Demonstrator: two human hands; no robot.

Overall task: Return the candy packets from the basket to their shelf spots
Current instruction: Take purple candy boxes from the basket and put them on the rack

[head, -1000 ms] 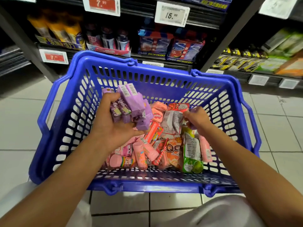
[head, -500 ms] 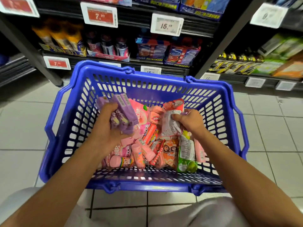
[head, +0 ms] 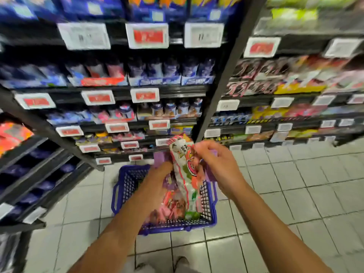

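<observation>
The right hand [head: 214, 164] is pinching a long white and red candy packet [head: 184, 174] over the blue basket [head: 126, 186] on the floor; the left hand [head: 157, 184] is holding purple packets [head: 160, 157], probably for the shelves [head: 137, 91] far ahead.

Motion blur smeared the shelf price tags [head: 147, 35] past reading. The left hand [head: 157, 186] hid much of the basket [head: 126, 186] (its contents a pink blur).

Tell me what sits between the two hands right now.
In the head view, a long white-and-red candy packet stands between the left hand and right hand, above the blue basket.
</observation>
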